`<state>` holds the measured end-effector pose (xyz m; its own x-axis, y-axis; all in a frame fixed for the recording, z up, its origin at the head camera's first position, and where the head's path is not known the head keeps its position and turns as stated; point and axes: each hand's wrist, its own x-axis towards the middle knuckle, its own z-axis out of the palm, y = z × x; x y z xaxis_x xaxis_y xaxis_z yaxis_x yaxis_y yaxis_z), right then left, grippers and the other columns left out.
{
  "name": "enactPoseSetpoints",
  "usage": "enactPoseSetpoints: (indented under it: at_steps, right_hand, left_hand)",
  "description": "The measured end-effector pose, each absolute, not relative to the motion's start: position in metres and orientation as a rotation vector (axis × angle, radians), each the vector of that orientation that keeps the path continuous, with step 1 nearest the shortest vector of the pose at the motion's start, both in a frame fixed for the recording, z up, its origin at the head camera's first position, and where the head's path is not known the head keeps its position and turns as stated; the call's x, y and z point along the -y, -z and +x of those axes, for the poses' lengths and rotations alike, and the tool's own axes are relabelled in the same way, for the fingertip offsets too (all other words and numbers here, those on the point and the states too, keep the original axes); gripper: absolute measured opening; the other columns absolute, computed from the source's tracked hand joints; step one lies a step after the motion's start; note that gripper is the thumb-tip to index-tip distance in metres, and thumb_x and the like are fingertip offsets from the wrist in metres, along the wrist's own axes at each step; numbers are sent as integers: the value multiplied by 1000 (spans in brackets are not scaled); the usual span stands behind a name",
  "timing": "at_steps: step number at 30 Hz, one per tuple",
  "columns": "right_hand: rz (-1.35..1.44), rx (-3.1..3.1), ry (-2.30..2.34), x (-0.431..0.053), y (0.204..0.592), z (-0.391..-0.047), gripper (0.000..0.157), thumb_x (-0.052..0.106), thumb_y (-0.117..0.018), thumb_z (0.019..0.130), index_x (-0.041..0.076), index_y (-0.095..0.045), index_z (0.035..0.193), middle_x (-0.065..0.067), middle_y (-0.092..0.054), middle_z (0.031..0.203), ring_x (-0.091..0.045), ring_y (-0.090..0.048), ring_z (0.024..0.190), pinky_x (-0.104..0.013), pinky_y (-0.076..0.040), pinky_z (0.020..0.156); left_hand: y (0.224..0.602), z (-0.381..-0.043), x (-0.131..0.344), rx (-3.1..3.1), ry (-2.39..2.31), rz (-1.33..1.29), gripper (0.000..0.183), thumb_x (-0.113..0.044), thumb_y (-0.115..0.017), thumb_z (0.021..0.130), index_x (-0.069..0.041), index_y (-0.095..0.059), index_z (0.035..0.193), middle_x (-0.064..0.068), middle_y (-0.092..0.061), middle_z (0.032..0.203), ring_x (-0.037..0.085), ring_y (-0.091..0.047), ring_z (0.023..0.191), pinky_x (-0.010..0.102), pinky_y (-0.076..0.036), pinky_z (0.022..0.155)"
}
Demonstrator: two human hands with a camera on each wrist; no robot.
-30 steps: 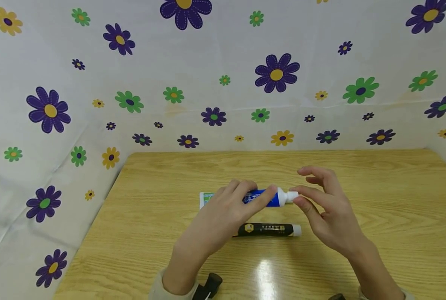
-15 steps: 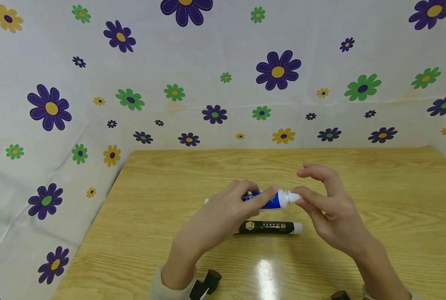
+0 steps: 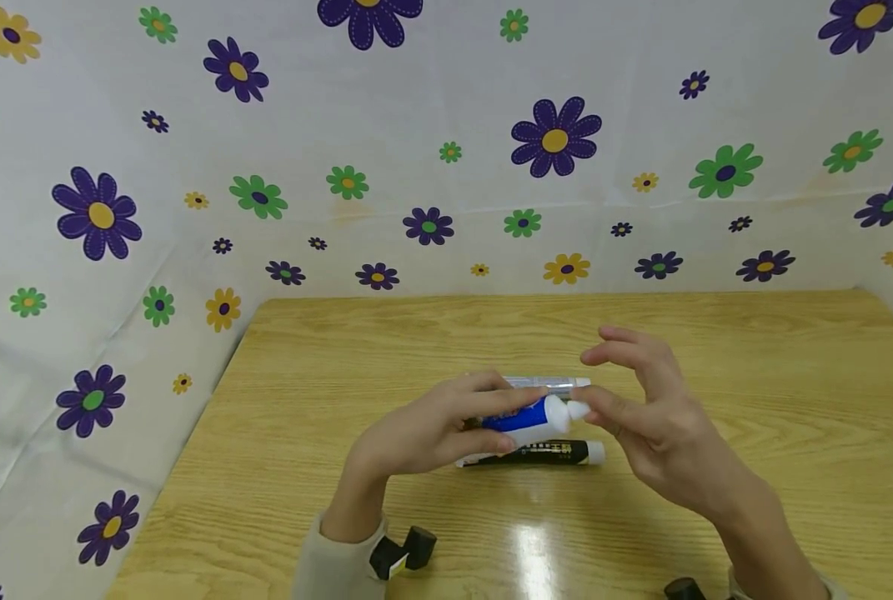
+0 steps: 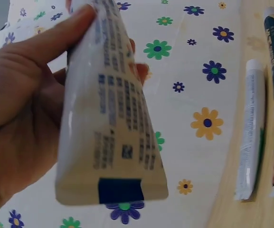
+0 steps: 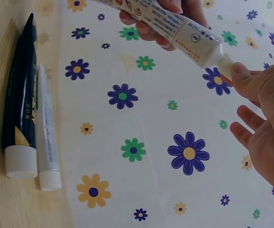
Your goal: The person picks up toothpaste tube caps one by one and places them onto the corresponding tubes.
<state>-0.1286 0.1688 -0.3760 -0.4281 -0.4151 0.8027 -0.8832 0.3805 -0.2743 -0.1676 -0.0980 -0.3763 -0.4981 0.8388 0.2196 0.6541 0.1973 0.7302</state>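
My left hand (image 3: 442, 421) grips a blue and white toothpaste tube (image 3: 524, 423) above the table, thumb on one face and fingers on the other. Its printed white back and flat crimped end fill much of the left wrist view, where the same tube (image 4: 108, 123) is close to the lens. At the other end, my right thumb and index finger pinch the small white cap (image 3: 578, 410). The other fingers of my right hand (image 3: 659, 417) are raised away from it. In the right wrist view the cap (image 5: 226, 66) lies in line with the tube's neck.
On the wooden table (image 3: 326, 358) lie a black toothpaste tube (image 3: 554, 452) and a slimmer silvery tube (image 3: 547, 383), both white-capped and pointing right. The held tube partly covers the black one. Flower-patterned cloth (image 3: 454, 83) stands behind and to the left.
The toothpaste tube has risen from the table, come toward me and tilted, both hands moving with it. My left thumb has come into view, and the slim silvery tube now shows behind.
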Motion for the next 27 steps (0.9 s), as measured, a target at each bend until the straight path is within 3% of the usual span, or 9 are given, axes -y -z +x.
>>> enactPoseSetpoints:
  at_steps: [6, 14, 18, 27]
  right_hand:
    - [1124, 2003, -963, -169, 374, -127, 39, 24, -48, 105, -2, -74, 94, -25, -55, 115, -29, -40, 139, -24, -35, 112]
    - [1047, 2028, -1049, -168, 381, -134, 40, 27, -49, 105, -4, -70, 91, -26, -54, 116, -26, -45, 133, -26, -35, 112]
    - [901, 1916, -1187, -162, 386, -136, 44, 31, -56, 101, -9, -72, 88, -30, -55, 113, -20, -50, 128, -27, -41, 105]
    - [740, 1841, -1267, -154, 393, -135, 49, 33, -60, 99, -12, -72, 86, -28, -57, 109, -23, -52, 126, -28, -42, 102]
  left_hand:
    - [375, -164, 93, -2306, -1173, 1460, 51, -10, -63, 97, -7, -49, 146, 9, -60, 119, 13, -55, 92, 22, -51, 77]
    - [354, -135, 84, -2948, -625, 1590, 69, -2, -73, 89, -23, -43, 148, 11, -60, 117, 20, -60, 97, 29, -55, 84]
    - [351, -130, 80, -3008, -655, 1590, 71, 0, -73, 88, -22, -41, 148, 11, -60, 116, 22, -61, 100, 33, -56, 87]
    - [347, -128, 75, -3051, -670, 1520, 66, -1, -74, 87, -20, -49, 145, 12, -60, 115, 22, -61, 98, 31, -56, 86]
